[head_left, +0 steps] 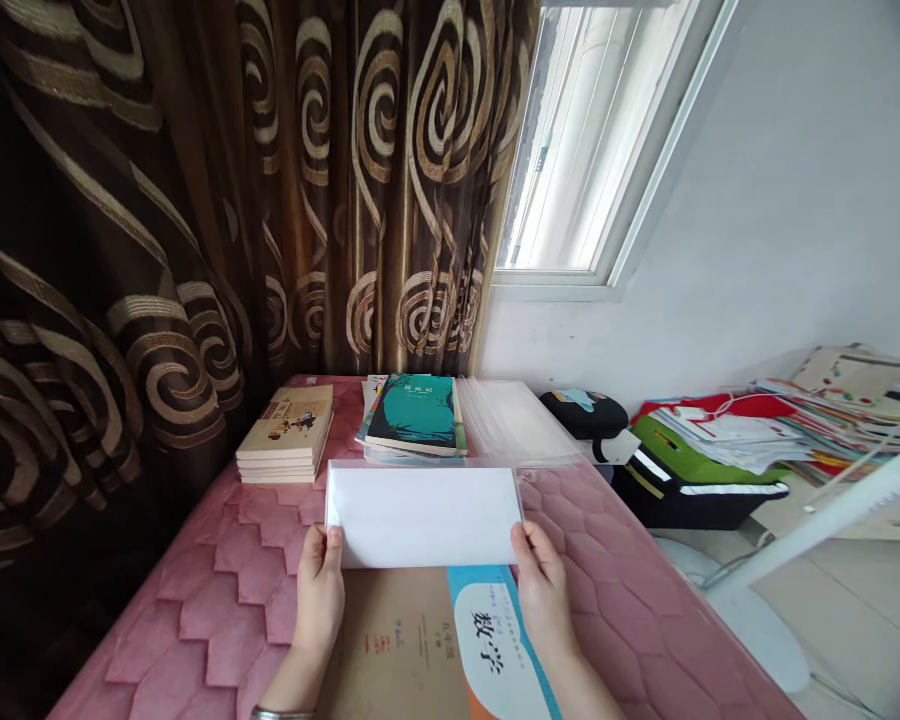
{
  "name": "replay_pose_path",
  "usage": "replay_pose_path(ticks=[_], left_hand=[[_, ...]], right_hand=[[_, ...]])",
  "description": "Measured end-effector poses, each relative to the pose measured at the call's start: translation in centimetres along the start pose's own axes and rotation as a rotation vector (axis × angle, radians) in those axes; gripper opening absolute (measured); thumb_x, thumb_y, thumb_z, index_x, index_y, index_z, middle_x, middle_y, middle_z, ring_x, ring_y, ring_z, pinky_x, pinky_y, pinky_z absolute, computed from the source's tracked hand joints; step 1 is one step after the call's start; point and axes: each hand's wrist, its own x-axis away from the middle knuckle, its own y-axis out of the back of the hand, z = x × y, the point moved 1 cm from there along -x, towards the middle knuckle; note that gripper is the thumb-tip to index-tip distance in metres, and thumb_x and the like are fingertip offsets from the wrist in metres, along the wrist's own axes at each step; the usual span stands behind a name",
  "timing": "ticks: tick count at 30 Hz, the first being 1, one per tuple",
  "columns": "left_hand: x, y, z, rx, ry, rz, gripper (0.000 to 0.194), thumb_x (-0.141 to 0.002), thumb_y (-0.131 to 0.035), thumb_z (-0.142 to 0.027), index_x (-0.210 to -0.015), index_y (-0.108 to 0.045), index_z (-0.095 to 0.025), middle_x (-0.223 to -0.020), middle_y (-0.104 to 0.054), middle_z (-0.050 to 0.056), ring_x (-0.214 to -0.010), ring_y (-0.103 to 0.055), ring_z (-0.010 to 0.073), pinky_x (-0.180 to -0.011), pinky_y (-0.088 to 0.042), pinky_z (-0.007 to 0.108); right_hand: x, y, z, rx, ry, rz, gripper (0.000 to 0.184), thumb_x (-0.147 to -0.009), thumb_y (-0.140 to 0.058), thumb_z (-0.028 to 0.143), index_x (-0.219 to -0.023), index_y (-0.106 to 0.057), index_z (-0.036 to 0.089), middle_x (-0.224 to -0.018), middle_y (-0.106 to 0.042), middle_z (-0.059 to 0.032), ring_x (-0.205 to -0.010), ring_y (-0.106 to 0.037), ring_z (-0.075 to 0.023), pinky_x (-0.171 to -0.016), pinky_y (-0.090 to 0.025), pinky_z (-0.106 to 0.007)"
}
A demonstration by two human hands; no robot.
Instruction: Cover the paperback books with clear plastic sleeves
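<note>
A white, flat, paper-like rectangle with a clear, shiny plastic edge is held up between my two hands. My left hand pinches its lower left corner, thumb on the near face. At the lower right corner, my right hand grips it the same way. Below it lies a math textbook, turned sideways, with a brown, blue and white cover; its far edge is hidden behind the white rectangle. Whether the rectangle is joined to the textbook I cannot tell.
On the pink quilted surface stand a stack of beige books at left, a pile topped by a teal book, and clear plastic sheets. A black and green box, papers and a white stand are at right.
</note>
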Motion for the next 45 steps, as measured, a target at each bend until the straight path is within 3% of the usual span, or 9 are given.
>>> replay_pose_path(ticks=[3, 9, 13, 21, 27, 32, 39, 45], left_hand=[[0.0, 0.0, 0.3, -0.006, -0.017, 0.006, 0.055, -0.07, -0.057, -0.075, -0.064, -0.045, -0.022, -0.063, -0.043, -0.004, -0.062, -0.038, 0.0132, -0.058, -0.035, 0.024], [0.2, 0.1, 0.3, 0.04, 0.017, 0.074, 0.049, -0.078, -0.054, -0.07, -0.076, -0.053, -0.021, -0.073, -0.053, -0.001, -0.071, -0.046, 0.0151, -0.066, -0.039, 0.024], [0.1, 0.1, 0.3, 0.049, 0.024, 0.05, 0.051, -0.074, -0.056, -0.071, -0.07, -0.049, -0.021, -0.067, -0.047, -0.004, -0.065, -0.041, 0.0134, -0.062, -0.037, 0.024], [-0.1, 0.0, 0.4, 0.032, 0.021, 0.003, 0.057, -0.068, -0.057, -0.077, -0.064, -0.042, -0.022, -0.065, -0.041, -0.005, -0.064, -0.037, 0.0128, -0.06, -0.033, 0.025], [0.0, 0.2, 0.7, 0.022, 0.03, 0.076, 0.052, -0.077, -0.051, -0.073, -0.074, -0.049, -0.021, -0.072, -0.049, -0.003, -0.07, -0.043, 0.0142, -0.067, -0.037, 0.025], [-0.2, 0.3, 0.9, -0.005, 0.028, 0.06, 0.055, -0.074, -0.051, -0.075, -0.072, -0.048, -0.021, -0.07, -0.048, -0.003, -0.069, -0.042, 0.0141, -0.065, -0.037, 0.025], [-0.3, 0.2, 1.0, -0.01, 0.011, 0.043, 0.055, -0.074, -0.051, -0.076, -0.07, -0.046, -0.021, -0.069, -0.047, -0.003, -0.068, -0.042, 0.0136, -0.064, -0.037, 0.025], [-0.2, 0.3, 1.0, -0.017, 0.01, 0.062, 0.054, -0.076, -0.048, -0.075, -0.071, -0.046, -0.021, -0.07, -0.046, -0.003, -0.068, -0.042, 0.0134, -0.065, -0.038, 0.024]], right_hand=[[0.0, 0.0, 0.0, -0.012, -0.002, 0.008, 0.04, -0.081, -0.055, 0.063, -0.081, -0.057, 0.023, -0.071, -0.058, 0.0009, -0.063, -0.05, -0.0173, -0.057, -0.04, -0.027], [-0.2, 0.0, -0.5, -0.009, 0.004, 0.026, 0.041, -0.083, -0.054, 0.061, -0.07, -0.047, 0.023, -0.062, -0.048, 0.0033, -0.056, -0.041, -0.0137, -0.052, -0.035, -0.025], [-0.2, -0.1, -0.5, 0.009, 0.014, 0.021, 0.043, -0.084, -0.053, 0.062, -0.067, -0.043, 0.023, -0.06, -0.042, 0.0046, -0.055, -0.037, -0.0129, -0.051, -0.033, -0.024], [0.2, -0.1, 0.4, 0.001, 0.012, 0.048, 0.039, -0.084, -0.052, 0.062, -0.081, -0.053, 0.023, -0.07, -0.05, 0.0027, -0.064, -0.044, -0.0159, -0.059, -0.037, -0.026], [0.0, -0.2, 0.0, 0.045, -0.005, 0.038, 0.044, -0.084, -0.05, 0.064, -0.069, -0.041, 0.023, -0.061, -0.042, 0.005, -0.057, -0.037, -0.0132, -0.053, -0.032, -0.025], [0.1, -0.3, 0.4, 0.073, 0.022, 0.02, 0.047, -0.083, -0.051, 0.065, -0.065, -0.037, 0.024, -0.058, -0.037, 0.0057, -0.053, -0.034, -0.0126, -0.049, -0.03, -0.025], [0.1, -0.1, 0.5, 0.069, 0.047, 0.019, 0.041, -0.084, -0.05, 0.062, -0.074, -0.049, 0.023, -0.066, -0.051, 0.0027, -0.059, -0.043, -0.0146, -0.054, -0.033, -0.025], [-0.1, -0.1, 0.0, 0.103, 0.037, 0.019, 0.045, -0.085, -0.048, 0.064, -0.067, -0.039, 0.024, -0.06, -0.039, 0.0053, -0.055, -0.036, -0.013, -0.051, -0.031, -0.025]])
